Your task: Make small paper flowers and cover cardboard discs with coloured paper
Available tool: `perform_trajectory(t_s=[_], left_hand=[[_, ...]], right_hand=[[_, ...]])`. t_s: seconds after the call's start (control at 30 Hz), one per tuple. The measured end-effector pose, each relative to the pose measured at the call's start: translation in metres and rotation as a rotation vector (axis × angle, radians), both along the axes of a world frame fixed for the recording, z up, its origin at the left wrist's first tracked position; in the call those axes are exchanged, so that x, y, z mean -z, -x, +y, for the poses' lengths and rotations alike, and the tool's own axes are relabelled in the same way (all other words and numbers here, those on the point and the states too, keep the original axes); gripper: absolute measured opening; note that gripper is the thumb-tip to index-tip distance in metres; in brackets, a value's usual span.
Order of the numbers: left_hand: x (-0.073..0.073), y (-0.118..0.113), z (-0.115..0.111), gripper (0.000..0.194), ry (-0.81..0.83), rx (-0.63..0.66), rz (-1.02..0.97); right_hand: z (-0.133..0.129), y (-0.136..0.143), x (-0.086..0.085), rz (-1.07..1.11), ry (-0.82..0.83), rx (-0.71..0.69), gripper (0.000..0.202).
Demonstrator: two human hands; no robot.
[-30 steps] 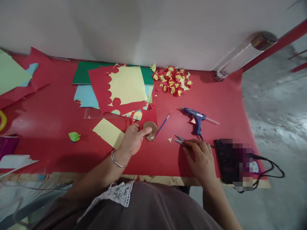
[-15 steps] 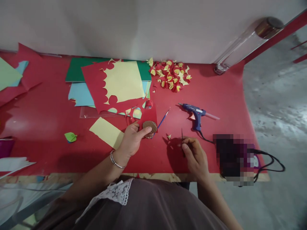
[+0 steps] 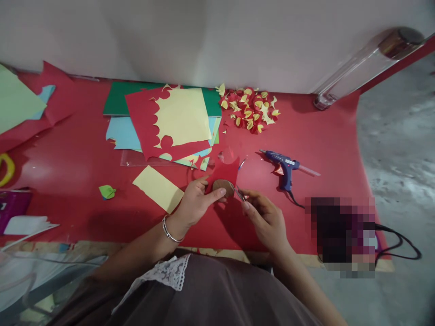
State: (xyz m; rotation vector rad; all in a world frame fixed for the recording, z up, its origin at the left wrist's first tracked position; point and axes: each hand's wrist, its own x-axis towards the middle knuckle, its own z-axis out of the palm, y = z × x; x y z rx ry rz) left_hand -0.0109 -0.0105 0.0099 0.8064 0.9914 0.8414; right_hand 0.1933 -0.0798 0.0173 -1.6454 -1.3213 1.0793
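Note:
My left hand (image 3: pixel 200 199) pinches a round brown disc (image 3: pixel 223 188), the thumb lying on top. Under the disc the same hand holds a piece of red paper (image 3: pixel 227 170) with a curved bite out of its upper edge. My right hand (image 3: pixel 267 217) is closed on small scissors (image 3: pixel 239 194), seen only in part, whose slim tips reach the right edge of the disc and paper. Just beyond the paper lies a blue pen-like stick (image 3: pixel 241 164), mostly covered. A pale yellow paper strip (image 3: pixel 158 188) lies beside my left wrist.
Stacked coloured paper (image 3: pixel 183 117) lies at the back, beside a pile of red and yellow cut pieces (image 3: pixel 249 108). A blue glue gun (image 3: pixel 285 167) rests on the right, its cord trailing. A clear bottle (image 3: pixel 353 70) leans far right. Green leaf shapes (image 3: pixel 107 192) lie left.
My right hand has moved left, bringing the scissors up to the disc's edge. My left hand has shifted slightly right with the disc and red paper, now covering most of the blue stick.

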Motion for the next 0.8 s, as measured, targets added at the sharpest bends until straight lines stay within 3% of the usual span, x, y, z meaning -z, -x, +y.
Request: perform_trajectory(t_s=[0.17, 0.33, 0.8], left_hand=[[-0.0083, 0.0009, 0.0002, 0.037, -0.068, 0.087, 0.026], [-0.0061, 0.0030, -0.0014, 0.031, -0.125, 0.130, 0.023], [-0.0044, 0.0024, -0.0015, 0.033, -0.091, 0.141, -0.035]], right_hand=[[0.0023, 0.0016, -0.0039, 0.048, 0.004, -0.036, 0.040], [0.0019, 0.0000, -0.0043, 0.042, 0.002, -0.042, 0.037], [-0.0011, -0.0045, -0.0057, 0.041, 0.026, -0.054, 0.034]])
